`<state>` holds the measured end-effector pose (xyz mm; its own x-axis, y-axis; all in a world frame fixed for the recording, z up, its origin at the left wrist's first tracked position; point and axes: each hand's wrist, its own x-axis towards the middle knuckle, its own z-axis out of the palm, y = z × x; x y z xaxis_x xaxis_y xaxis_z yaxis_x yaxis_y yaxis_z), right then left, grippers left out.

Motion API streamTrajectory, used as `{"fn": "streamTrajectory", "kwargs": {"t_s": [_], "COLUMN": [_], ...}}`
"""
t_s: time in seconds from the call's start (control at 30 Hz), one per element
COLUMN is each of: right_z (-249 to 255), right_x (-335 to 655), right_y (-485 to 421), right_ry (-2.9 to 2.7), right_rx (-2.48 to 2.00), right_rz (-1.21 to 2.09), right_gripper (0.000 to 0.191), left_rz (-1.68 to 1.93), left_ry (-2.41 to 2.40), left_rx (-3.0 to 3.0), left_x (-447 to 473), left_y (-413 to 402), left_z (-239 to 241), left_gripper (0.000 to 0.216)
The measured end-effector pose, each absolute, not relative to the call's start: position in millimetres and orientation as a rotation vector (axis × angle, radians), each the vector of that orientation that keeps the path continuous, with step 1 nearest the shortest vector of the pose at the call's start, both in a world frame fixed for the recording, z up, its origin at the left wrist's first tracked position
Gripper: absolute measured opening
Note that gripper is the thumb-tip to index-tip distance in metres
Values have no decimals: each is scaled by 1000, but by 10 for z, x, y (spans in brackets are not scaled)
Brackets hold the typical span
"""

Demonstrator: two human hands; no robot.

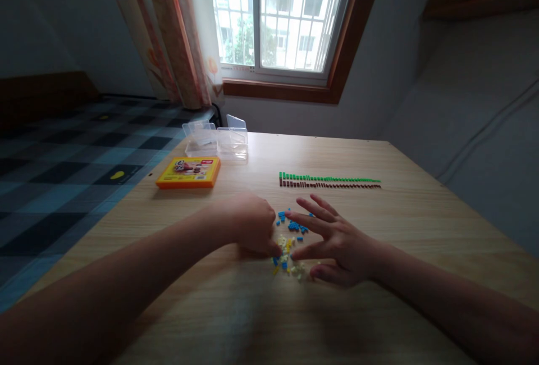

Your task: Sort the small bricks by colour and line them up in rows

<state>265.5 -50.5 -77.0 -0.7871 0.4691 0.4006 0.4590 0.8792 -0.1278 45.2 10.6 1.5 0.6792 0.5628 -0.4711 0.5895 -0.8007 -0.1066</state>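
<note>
A small heap of tiny loose bricks (290,241), blue, yellow and pale, lies in the middle of the wooden table (379,309). My left hand (248,223) is curled over the heap's left edge, fingertips pinched down among the pieces; what they hold is too small to make out. My right hand (332,241) hovers just right of the heap with its fingers spread apart and nothing in it. Farther back lies a long green row of bricks (328,178) with a dark red row (330,185) right beside it.
An orange-yellow flat box (189,172) lies at the back left of the table. Behind it stand clear plastic containers (217,140). A checked bed cover (63,174) lies to the left, and a window (278,17) with a curtain is behind the table.
</note>
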Motion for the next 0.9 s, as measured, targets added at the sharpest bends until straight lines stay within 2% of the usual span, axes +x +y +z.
{"fn": "streamTrajectory", "kwargs": {"t_s": [0.23,0.67,0.9], "right_z": [-766,-808,-832], "right_x": [2677,2753,2787], "right_y": [-497,-432,-395], "right_ry": [-2586,-2516,-2420], "right_rx": [-673,-733,-882], "right_rz": [26,-72,-189], "right_gripper": [28,22,21], "left_rz": [-792,-733,-689], "left_ry": [988,1078,1156], "left_rx": [2827,2822,2855], "left_x": [425,377,430], "left_y": [161,300,283], "left_z": [16,-17,-121], "left_gripper": [55,43,57]}}
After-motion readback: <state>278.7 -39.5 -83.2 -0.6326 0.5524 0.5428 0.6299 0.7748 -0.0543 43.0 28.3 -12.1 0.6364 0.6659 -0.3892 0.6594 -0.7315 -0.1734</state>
